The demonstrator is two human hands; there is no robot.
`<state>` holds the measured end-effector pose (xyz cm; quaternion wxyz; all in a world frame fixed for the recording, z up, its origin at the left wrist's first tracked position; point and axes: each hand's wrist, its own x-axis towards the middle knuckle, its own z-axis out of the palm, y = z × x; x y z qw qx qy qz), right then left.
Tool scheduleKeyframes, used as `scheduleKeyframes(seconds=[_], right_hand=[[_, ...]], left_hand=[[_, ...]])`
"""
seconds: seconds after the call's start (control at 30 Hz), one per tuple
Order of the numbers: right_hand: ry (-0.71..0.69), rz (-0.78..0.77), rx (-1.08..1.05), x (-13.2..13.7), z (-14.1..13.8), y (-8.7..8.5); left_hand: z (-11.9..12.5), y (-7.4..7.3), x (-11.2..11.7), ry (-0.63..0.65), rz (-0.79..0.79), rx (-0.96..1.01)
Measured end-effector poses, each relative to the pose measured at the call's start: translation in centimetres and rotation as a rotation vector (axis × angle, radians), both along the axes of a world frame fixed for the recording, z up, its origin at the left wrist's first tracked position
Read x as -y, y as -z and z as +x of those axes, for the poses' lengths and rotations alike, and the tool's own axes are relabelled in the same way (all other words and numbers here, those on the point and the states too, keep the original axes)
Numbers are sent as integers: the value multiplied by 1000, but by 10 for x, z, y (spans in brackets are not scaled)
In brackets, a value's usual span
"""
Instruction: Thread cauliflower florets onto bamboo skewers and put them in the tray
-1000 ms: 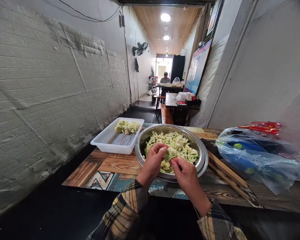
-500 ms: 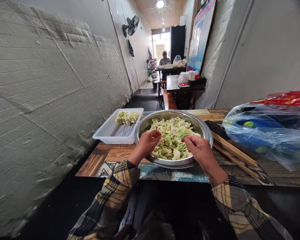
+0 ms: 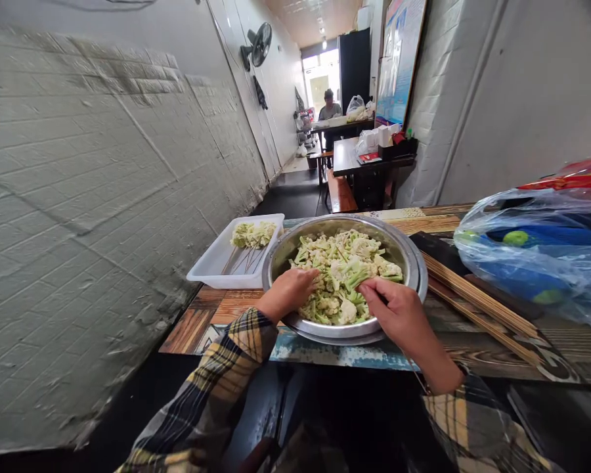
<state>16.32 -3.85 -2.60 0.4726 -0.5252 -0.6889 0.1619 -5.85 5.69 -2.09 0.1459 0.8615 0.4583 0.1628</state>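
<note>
A wide metal bowl point(image 3: 414, 263) full of cut cauliflower florets point(image 3: 347, 312) stands in front of me. My left hand point(image 3: 293, 289) reaches over its left rim, fingers stretched among the florets and the tips partly hidden. On the right, my right hand point(image 3: 394, 305) is closed in a pinch over the bowl, with cauliflower point(image 3: 352, 270) at its fingertips. A thin stick, seemingly a skewer, shows beneath that wrist; most of it is hidden by the hand.
Left of the bowl, a white plastic tray point(image 3: 209, 269) holds skewered cauliflower point(image 3: 253, 233). A bundle of wooden skewers point(image 3: 477, 295) lies to the right, beside a clear plastic bag point(image 3: 532, 246). A brick-patterned wall point(image 3: 103, 197) runs along the left. A person point(image 3: 329, 108) sits at a far table.
My left hand has lowered into the florets and its fingers have straightened. My right hand stays pinched, a little lower in view. The whole view has shifted slightly.
</note>
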Motion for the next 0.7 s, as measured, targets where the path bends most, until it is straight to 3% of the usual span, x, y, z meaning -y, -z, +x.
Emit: scheduleKeyframes(seconds=[0.13,0.23,0.33,0.43,0.57,0.7], right_hand=[[-8,20,33,1,-1,0],[-2,25,38,1,-2,0],[-5,43,10,0,-3,0],[-30,58,-26,1,-3,0],[-37,34,-92,4,-3,-2],[-37,24,-118,5,-3,-3]], left_hand=[[-1,3,-3,-27,-12,-30],[-3,-2,-3,-48,-13,97],[-3,-13,-1,-130,-91,381],[1,-25,5,-190,-313,766],[15,-35,19,-108,-515,1175],[31,-38,32,-22,-657,1376]])
